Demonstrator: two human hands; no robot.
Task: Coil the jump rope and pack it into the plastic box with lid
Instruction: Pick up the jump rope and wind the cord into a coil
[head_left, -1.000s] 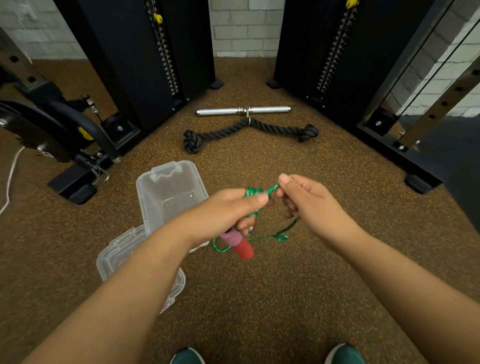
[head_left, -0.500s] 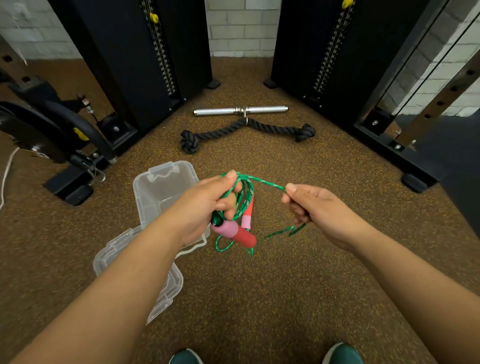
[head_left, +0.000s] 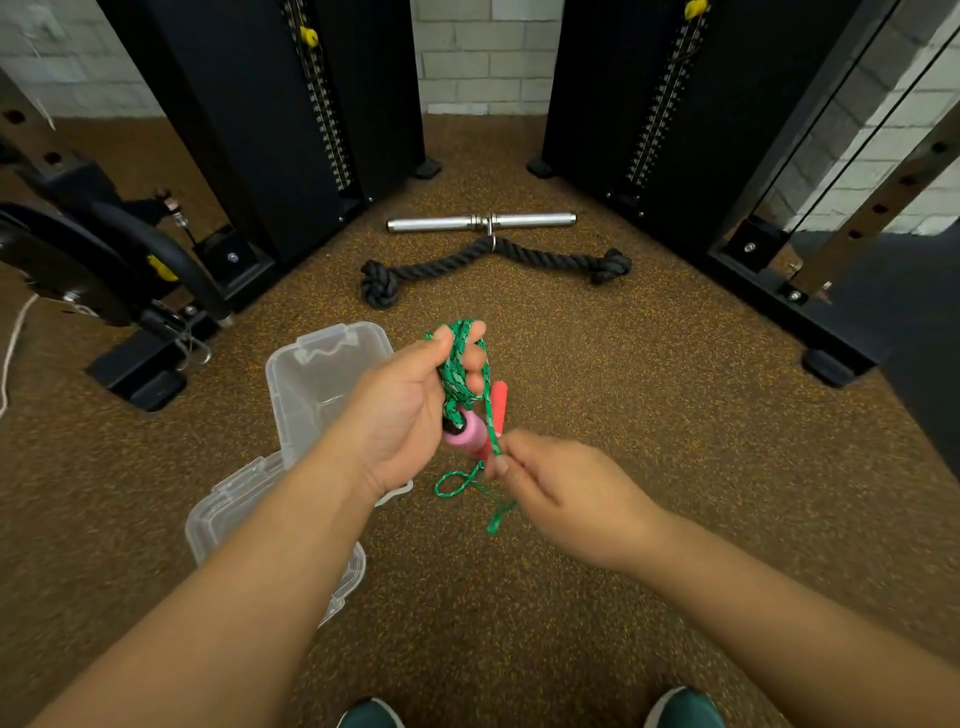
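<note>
A green jump rope (head_left: 460, 364) with pink and red handles (head_left: 465, 434) is held above the floor. My left hand (head_left: 410, 405) is closed around the bundled coils and the handles, with loops draped over its fingers. Just below and to the right, my right hand (head_left: 563, 496) pinches a strand of the rope, and a short loose loop dangles under it. The clear plastic box (head_left: 317, 374) stands open on the floor behind my left hand. Its clear lid (head_left: 234, 509) lies on the floor nearer to me, partly hidden by my left forearm.
A steel bar handle (head_left: 480, 222) and a black triceps rope (head_left: 493, 260) lie on the brown speckled floor farther ahead. Black cable machine towers (head_left: 291, 130) stand left and right, with machine bases at both sides. My shoes (head_left: 680, 709) show at the bottom edge.
My right hand has come down and in from the right, drawing the rope strand from above the coil to below it. My left hand has turned upward with the bundle.
</note>
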